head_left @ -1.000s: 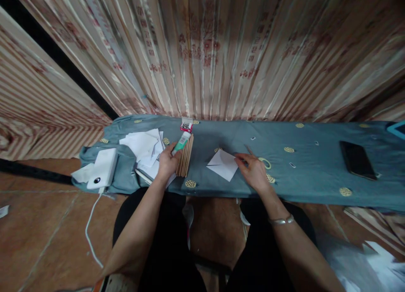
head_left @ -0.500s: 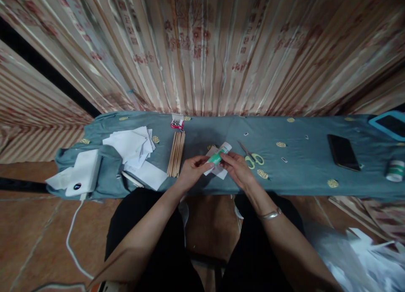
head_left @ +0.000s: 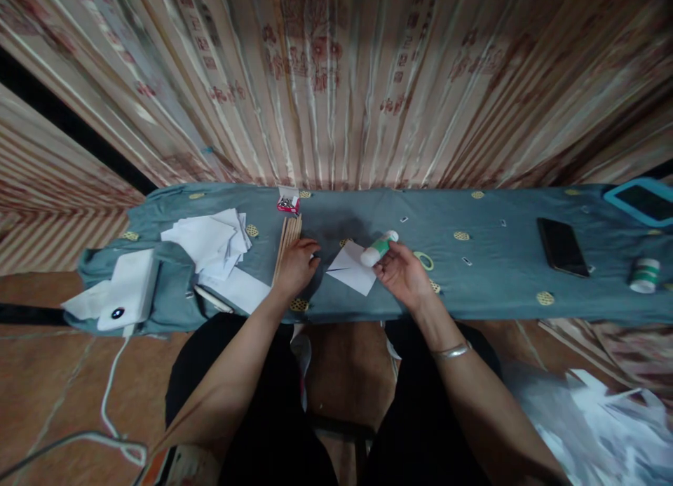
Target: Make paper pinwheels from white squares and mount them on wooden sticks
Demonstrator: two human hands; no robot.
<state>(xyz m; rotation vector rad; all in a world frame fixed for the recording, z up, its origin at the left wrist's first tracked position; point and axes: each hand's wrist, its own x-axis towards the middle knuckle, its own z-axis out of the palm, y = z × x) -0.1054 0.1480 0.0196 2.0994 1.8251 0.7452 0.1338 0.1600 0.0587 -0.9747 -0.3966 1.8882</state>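
Note:
My right hand is closed round a green and white glue tube, held tilted just above the right corner of a folded white paper on the blue-grey cloth of the table. My left hand rests on the cloth beside the lower end of a bundle of thin wooden sticks, fingers loosely curled, and I cannot make out anything in it. Green-handled scissors lie partly hidden behind my right hand.
A pile of white paper sheets and a white power bank with a cable lie at the left. A small red box of staples sits at the back. A black phone, a tape roll and a blue-edged tablet are at the right.
The glue tube passed from my left hand to my right hand over the folded paper. My left hand then moved back left to the sticks.

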